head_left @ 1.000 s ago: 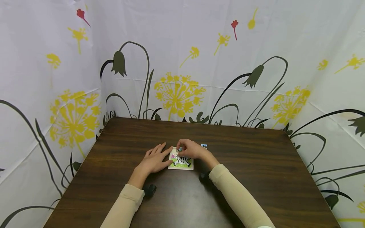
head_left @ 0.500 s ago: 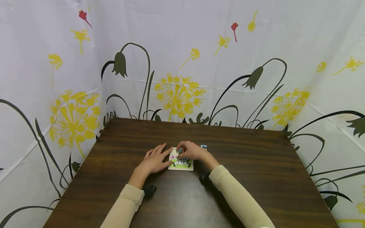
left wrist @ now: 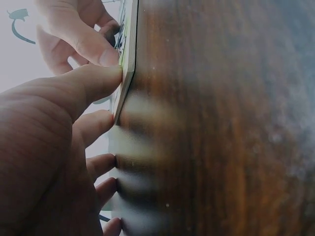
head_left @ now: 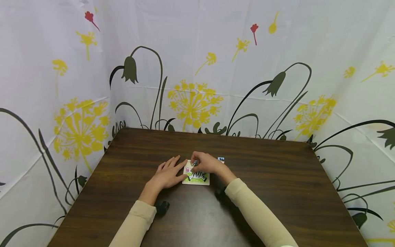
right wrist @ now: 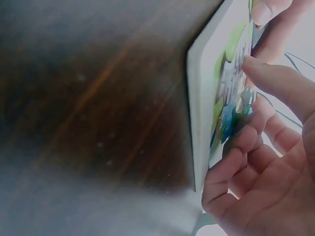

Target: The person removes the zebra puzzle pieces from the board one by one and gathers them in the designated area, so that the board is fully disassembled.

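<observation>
A small square puzzle board [head_left: 196, 182] with a zebra picture lies flat on the table. The left hand [head_left: 167, 176] lies at its left side, fingers spread and fairly straight; in the left wrist view the thumb and a fingertip of the left hand [left wrist: 74, 108] touch the board's edge [left wrist: 129, 59]. Over the board's upper part, the right hand [head_left: 207, 162] pinches a small puzzle piece [head_left: 195, 163], mostly hidden by the fingers. The right wrist view shows the right hand [right wrist: 270, 147] with curled fingers close above the picture on the board [right wrist: 196, 108].
Another small blue, black and white puzzle piece [head_left: 220, 160] lies on the dark wooden table [head_left: 262, 185], just beyond the right hand. A white curtain [head_left: 197, 44] with printed flowers hangs behind the table and at both sides. Dark devices sit at both wrists.
The right hand's fingers have shifted only very slightly over the board, still around the piece. The left hand stays in place.
</observation>
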`<action>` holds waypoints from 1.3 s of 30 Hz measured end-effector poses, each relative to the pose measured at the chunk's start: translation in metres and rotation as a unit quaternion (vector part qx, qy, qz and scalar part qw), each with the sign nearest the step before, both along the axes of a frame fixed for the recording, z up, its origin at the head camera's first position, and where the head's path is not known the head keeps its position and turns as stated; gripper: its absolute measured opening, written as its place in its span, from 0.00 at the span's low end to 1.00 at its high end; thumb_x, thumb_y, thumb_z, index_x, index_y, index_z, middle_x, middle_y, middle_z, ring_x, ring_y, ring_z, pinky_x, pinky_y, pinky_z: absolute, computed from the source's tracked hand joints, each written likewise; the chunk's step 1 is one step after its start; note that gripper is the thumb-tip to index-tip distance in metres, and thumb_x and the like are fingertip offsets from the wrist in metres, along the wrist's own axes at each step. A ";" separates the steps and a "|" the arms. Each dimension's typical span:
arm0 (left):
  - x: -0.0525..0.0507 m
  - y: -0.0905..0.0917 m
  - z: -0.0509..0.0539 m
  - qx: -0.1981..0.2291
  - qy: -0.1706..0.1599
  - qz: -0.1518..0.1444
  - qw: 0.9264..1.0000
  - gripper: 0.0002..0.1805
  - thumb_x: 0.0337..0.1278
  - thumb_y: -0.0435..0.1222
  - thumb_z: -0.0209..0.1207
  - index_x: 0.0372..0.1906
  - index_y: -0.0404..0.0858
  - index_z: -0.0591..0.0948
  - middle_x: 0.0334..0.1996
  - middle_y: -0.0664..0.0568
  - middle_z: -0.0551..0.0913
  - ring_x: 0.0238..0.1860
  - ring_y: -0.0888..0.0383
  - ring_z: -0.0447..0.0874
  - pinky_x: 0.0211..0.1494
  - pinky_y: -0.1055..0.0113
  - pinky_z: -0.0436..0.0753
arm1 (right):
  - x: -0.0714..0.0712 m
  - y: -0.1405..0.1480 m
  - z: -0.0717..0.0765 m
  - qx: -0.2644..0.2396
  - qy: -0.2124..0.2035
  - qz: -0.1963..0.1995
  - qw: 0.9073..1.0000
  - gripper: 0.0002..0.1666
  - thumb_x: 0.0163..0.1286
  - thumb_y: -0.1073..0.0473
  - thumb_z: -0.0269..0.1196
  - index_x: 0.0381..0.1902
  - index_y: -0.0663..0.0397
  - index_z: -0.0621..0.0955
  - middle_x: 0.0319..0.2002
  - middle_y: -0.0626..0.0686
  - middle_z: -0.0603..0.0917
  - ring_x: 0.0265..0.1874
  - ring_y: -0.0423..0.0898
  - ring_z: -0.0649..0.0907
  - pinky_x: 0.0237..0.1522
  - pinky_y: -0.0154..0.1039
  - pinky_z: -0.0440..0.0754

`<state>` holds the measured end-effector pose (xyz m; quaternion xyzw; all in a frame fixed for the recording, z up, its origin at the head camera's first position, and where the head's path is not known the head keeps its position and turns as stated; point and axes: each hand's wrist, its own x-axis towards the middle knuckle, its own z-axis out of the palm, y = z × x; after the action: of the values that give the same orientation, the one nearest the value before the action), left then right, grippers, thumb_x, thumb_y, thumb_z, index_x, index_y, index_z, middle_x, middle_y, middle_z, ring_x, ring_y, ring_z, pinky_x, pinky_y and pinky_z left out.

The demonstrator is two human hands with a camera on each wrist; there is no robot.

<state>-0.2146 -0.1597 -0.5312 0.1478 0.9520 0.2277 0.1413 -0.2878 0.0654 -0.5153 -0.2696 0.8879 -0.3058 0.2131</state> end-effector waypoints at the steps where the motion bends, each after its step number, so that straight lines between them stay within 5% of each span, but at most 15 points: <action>1: 0.000 0.000 0.001 -0.001 0.000 0.001 1.000 0.41 0.78 0.58 0.57 0.87 0.53 0.60 0.89 0.41 0.50 0.88 0.36 0.44 0.84 0.28 0.45 | 0.000 0.000 0.001 0.001 0.003 0.001 1.000 0.16 0.70 0.56 0.76 0.48 0.47 0.80 0.29 0.48 0.78 0.25 0.43 0.75 0.29 0.36 0.72; 7: -0.005 -0.001 -0.009 -0.003 0.002 0.005 1.000 0.41 0.77 0.57 0.58 0.87 0.54 0.60 0.89 0.43 0.48 0.89 0.38 0.43 0.85 0.29 0.46 | -0.001 0.003 -0.001 -0.002 0.018 0.011 1.000 0.10 0.76 0.57 0.70 0.50 0.47 0.80 0.29 0.48 0.79 0.26 0.44 0.76 0.31 0.37 0.74; 16: -0.002 0.000 -0.004 -0.004 0.004 0.005 1.000 0.41 0.78 0.57 0.57 0.87 0.53 0.60 0.89 0.41 0.50 0.88 0.36 0.44 0.84 0.28 0.46 | -0.002 0.006 -0.001 -0.019 0.007 0.011 1.000 0.08 0.78 0.57 0.66 0.50 0.48 0.80 0.31 0.49 0.79 0.24 0.43 0.76 0.29 0.36 0.75; 24: -0.001 -0.001 -0.002 0.009 0.009 0.001 1.000 0.42 0.76 0.61 0.57 0.87 0.53 0.61 0.88 0.39 0.51 0.88 0.34 0.45 0.83 0.27 0.46 | -0.005 0.012 -0.002 -0.025 0.001 -0.001 1.000 0.20 0.77 0.54 0.67 0.61 0.58 0.82 0.34 0.50 0.84 0.27 0.41 0.78 0.31 0.35 0.77; 34: -0.004 0.000 -0.009 0.003 0.011 0.008 1.000 0.42 0.77 0.56 0.59 0.87 0.51 0.61 0.88 0.40 0.50 0.88 0.35 0.45 0.84 0.28 0.47 | -0.005 0.017 -0.004 -0.062 0.008 -0.003 0.998 0.16 0.76 0.53 0.71 0.54 0.56 0.86 0.30 0.47 0.85 0.25 0.39 0.79 0.31 0.34 0.77; 39: -0.002 0.000 -0.004 0.005 0.011 0.004 1.000 0.42 0.77 0.58 0.58 0.87 0.51 0.61 0.88 0.39 0.51 0.88 0.34 0.45 0.83 0.27 0.47 | -0.005 0.019 -0.004 -0.074 0.004 -0.007 0.997 0.16 0.76 0.51 0.70 0.54 0.55 0.85 0.28 0.47 0.84 0.25 0.40 0.78 0.30 0.34 0.76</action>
<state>-0.2166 -0.1594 -0.5355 0.1469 0.9531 0.2310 0.1288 -0.2928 0.0842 -0.5196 -0.2792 0.8657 -0.3708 0.1874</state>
